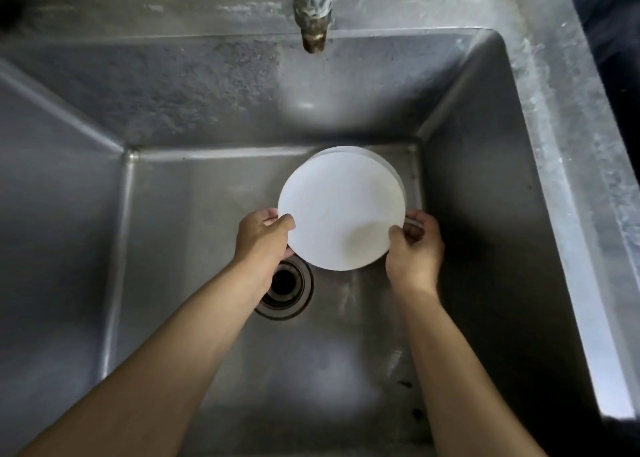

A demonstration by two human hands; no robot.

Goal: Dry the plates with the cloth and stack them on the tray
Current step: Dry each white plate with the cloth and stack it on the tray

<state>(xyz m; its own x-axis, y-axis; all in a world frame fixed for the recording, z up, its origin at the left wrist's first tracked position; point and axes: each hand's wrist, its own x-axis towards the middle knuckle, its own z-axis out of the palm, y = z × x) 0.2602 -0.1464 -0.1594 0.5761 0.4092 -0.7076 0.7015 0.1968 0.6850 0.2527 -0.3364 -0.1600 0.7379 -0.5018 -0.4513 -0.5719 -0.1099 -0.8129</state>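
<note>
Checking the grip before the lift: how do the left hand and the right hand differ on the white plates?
The left hand grips the plates' left edge, above the drain; the right hand grips the right edge, nearer the sink wall. Both have a thumb on top and fingers curled beneath.

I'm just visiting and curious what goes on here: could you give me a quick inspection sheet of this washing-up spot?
Surface: steel sink, basin scuffed, drain open.
Job's things: white plate held over the basin; edge of a second plate behind it. Cloth and tray: nothing seen.
Clutter: nothing seen.
Hands: left hand and right hand each grip the plate's rim.
Cables: nothing seen.
Surroundings: tap above, no water running; dark area at far right.
</note>
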